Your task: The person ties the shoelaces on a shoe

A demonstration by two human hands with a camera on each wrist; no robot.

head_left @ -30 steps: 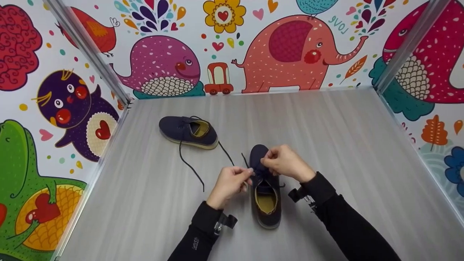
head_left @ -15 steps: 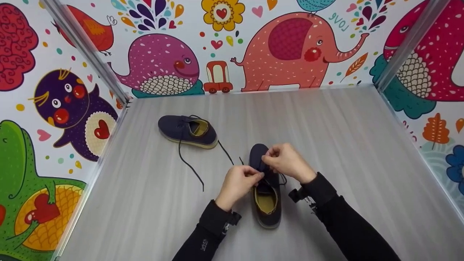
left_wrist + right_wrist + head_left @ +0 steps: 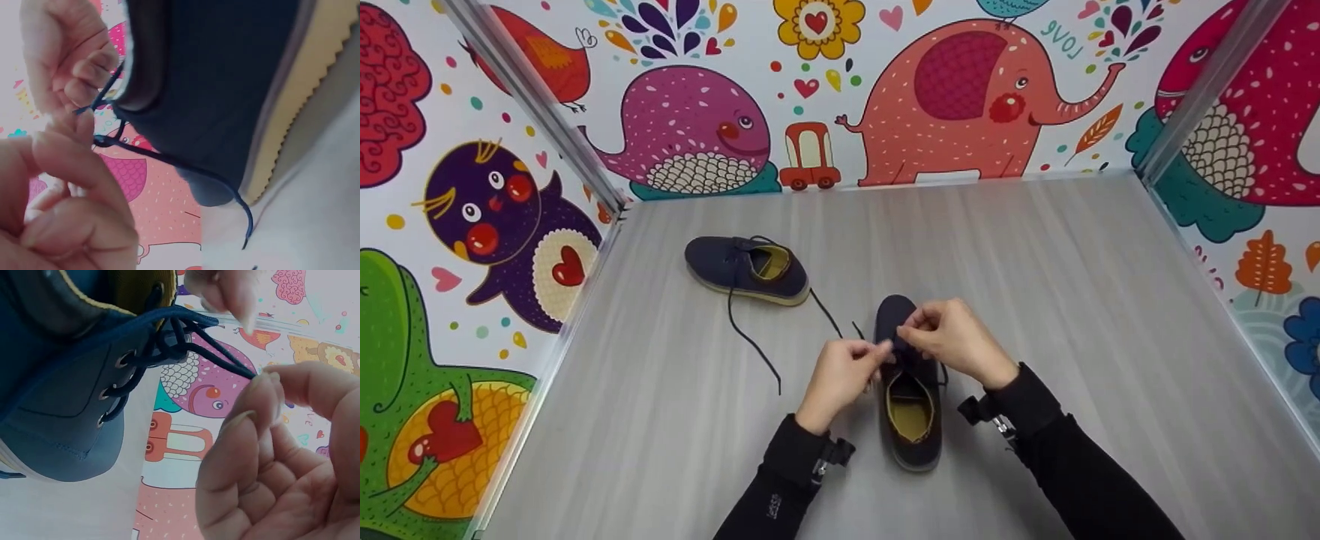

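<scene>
Shoes of dark blue cloth lie on the grey desk point(image 3: 1035, 300). At far left, the spare shoe point(image 3: 746, 270) rests near the back corner, long axis across the view, its loose lace point(image 3: 750, 341) trailing toward the person. Nearer the middle, the left hand point(image 3: 840, 375) pinches one strand of the near shoe's lace point(image 3: 216, 354) between thumb and fingertips, beside the shoe's left flank. The near shoe point(image 3: 910, 386) lies with its long axis running away from the person, toe pointing to the back wall, heel nearest. Over its toe half, the right hand point(image 3: 956, 341) pinches the other strand; both grips meet just above the eyelets, equally near.
</scene>
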